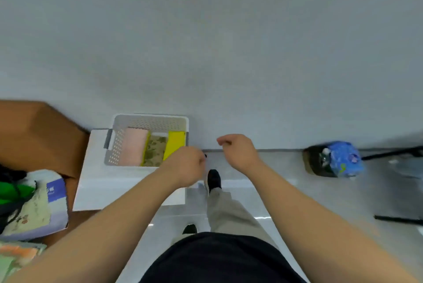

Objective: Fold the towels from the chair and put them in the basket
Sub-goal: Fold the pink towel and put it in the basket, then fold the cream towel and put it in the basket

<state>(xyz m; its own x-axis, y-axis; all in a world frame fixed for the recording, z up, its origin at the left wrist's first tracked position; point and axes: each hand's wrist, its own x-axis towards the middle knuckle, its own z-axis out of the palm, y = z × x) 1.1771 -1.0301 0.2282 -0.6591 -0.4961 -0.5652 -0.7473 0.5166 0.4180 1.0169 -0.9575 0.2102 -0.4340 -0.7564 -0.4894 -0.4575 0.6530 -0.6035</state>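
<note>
A white perforated basket point(151, 122) stands on a white box by the wall. Three folded towels lie side by side in it: a pink towel point(134, 148), a green patterned towel point(155, 150) and a yellow towel point(175, 144). My left hand point(186, 166) hovers at the basket's near right corner with fingers loosely curled, holding nothing. My right hand point(238, 150) hangs in the air to the right of the basket, fingers loosely curled, also holding nothing. The chair is out of view.
A white box point(103, 186) bears the basket. A brown cardboard box point(39, 136) stands at the left, with bags and papers point(34, 205) below it. A blue bag over a dark bin point(336, 159) sits by the wall at right. My feet stand on grey floor.
</note>
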